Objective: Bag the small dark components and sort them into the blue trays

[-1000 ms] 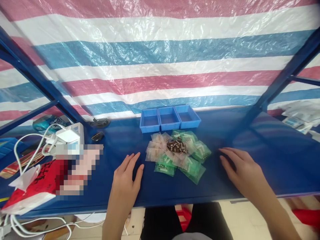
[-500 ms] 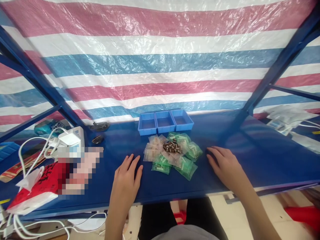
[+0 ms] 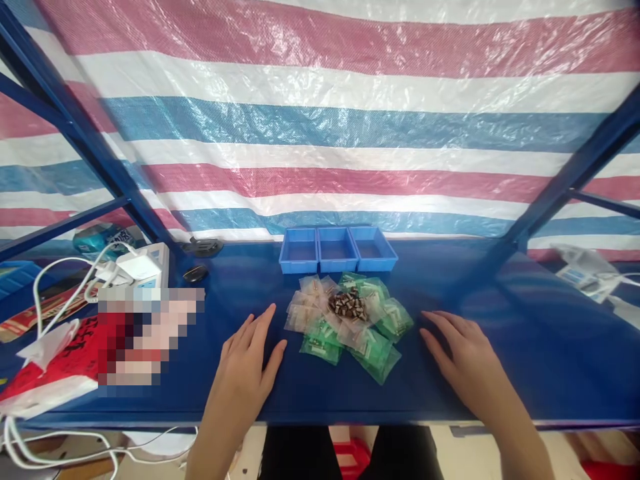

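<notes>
Left hand and right hand lie empty, fingers loosely spread, flanking the bags and metal parts. Blue trays stand directly behind; mouse sits left.

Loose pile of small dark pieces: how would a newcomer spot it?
On the blue table, between the left hand and the right hand, clear bags and green bags lie spread before three blue trays. The pile sits centrally on the bags. Its dark and silvery pieces lie bare, unlike the bagged ones.
</notes>
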### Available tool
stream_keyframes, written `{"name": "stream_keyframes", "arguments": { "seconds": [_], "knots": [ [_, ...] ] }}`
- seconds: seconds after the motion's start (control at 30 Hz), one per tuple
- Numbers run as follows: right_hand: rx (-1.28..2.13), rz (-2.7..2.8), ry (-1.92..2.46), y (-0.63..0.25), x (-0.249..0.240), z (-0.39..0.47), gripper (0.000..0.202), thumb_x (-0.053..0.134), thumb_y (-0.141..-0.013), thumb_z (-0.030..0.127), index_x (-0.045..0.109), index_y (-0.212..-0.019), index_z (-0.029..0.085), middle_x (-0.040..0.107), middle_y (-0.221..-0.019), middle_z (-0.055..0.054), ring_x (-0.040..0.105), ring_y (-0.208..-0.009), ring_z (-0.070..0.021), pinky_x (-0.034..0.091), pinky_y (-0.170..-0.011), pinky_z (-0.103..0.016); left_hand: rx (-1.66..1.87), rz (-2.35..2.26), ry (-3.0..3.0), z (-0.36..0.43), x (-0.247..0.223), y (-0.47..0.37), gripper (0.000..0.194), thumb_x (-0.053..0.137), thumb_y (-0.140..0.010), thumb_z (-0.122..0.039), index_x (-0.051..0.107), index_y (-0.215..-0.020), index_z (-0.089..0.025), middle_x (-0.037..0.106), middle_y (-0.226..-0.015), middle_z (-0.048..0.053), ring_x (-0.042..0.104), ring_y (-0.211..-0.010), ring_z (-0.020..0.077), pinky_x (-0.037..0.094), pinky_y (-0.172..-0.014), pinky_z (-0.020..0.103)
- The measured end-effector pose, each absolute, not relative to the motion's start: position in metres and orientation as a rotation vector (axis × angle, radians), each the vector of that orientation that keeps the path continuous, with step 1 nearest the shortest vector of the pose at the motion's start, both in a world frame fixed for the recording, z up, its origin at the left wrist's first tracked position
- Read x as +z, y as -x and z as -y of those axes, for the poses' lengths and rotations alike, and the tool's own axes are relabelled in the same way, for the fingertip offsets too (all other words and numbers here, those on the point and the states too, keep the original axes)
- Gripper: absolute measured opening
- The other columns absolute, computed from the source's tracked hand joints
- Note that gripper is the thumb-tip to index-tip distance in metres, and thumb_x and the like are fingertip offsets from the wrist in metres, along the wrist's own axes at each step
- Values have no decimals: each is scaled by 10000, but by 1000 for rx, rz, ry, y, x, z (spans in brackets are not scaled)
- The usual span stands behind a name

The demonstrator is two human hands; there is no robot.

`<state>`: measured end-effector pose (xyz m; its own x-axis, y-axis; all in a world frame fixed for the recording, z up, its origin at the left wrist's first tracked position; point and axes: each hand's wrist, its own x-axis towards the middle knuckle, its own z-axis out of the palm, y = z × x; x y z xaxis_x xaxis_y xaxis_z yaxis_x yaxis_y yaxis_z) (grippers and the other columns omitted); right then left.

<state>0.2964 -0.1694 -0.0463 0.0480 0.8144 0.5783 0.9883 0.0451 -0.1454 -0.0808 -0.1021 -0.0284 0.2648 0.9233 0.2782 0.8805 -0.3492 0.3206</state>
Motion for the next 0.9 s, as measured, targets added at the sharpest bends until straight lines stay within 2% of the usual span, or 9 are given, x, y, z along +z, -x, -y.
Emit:
{"name": "stream_keyframes", "arguments": {
  "seconds": [0.1, 0.17, 0.27, 0.33, 0.5, 0.6, 0.7, 0.8, 0.9],
  "knots": [
    [-425, 1654, 1667, -287, -19, 171, 195, 524, -1010, 298, 694, -1069, 222, 734, -1091, -83, 702, -989, -255, 545, -677, -318, 554, -1615, -2432, 94, -21, 80, 621, 422, -1022, -558, 319, -1581, -308, 508, -1530, 83, 382, -1476, 336, 391, -1149, 548],
    [-436, 1651, 1576, -278, 6, 164, 163, 545, -1001, 263, 683, -1082, 227, 737, -1032, -63, 705, -945, -226, 530, -660, -288, 441, -1509, -2437, 80, -10, 78, 673, 443, -1000, -601, 301, -1590, -313, 468, -1555, 93, 378, -1471, 346, 394, -1141, 525],
    [-239, 1955, 1381, -264, 38, 132, 191, 520, -1014, 245, 657, -1145, 225, 724, -1083, -70, 689, -992, -229, 541, -852, -336, 238, -1338, -2454, 45, 14, 71, 754, 543, -926, -655, 328, -1577, -342, 450, -1539, 106, 436, -1408, 363, 422, -1090, 466],
    [-90, 2274, 1300, -254, 47, 103, 263, 483, -1030, 258, 628, -1245, 216, 703, -1144, -98, 658, -1055, -258, 532, -892, -383, 95, -1186, -2467, 17, 32, 60, 794, 644, -855, -642, 404, -1538, -318, 525, -1429, 109, 514, -1310, 341, 456, -1014, 389],
    [67, 2698, 1106, -229, 30, 51, 261, 505, -1029, 311, 654, -1203, 185, 667, -1006, -118, 616, -965, -275, 489, -954, -481, -179, -1003, -2468, -31, 61, 28, 792, 781, -699, -608, 563, -1378, -265, 626, -1157, 84, 626, -1002, 287, 452, -731, 280],
    [88, 2655, 1114, -224, 13, 47, 305, 482, -1041, 337, 631, -1248, 169, 642, -1052, -132, 610, -994, -278, 495, -975, -495, -160, -930, -2483, -35, 59, 20, 816, 733, -729, -662, 524, -1427, -294, 610, -1120, 75, 628, -953, 265, 433, -704, 264],
    [92, 2569, 1126, -226, 5, 51, 293, 469, -1046, 314, 623, -1264, 195, 640, -1094, -129, 613, -1025, -281, 546, -894, -455, -44, -912, -2424, -30, 45, 20, 829, 653, -776, -728, 474, -1479, -328, 597, -1175, 75, 638, -895, 238, 446, -706, 256],
    [104, 2487, 1130, -228, 1, 51, 253, 477, -1040, 267, 642, -1227, 224, 652, -1103, -112, 634, -1021, -263, 573, -848, -413, 200, -1005, -2416, -23, 28, 20, 704, 595, -848, -700, 534, -1416, -288, 617, -1174, 98, 636, -969, 278, 459, -740, 281],
    [98, 2414, 1140, -228, -4, 49, 245, 480, -1029, 240, 670, -1183, 232, 669, -1102, -110, 652, -1031, -262, 591, -843, -409, 274, -1070, -2415, -22, 18, 16, 710, 605, -860, -669, 496, -1433, -265, 619, -1185, 121, 638, -978, 307, 450, -702, 294]
  ]
}}
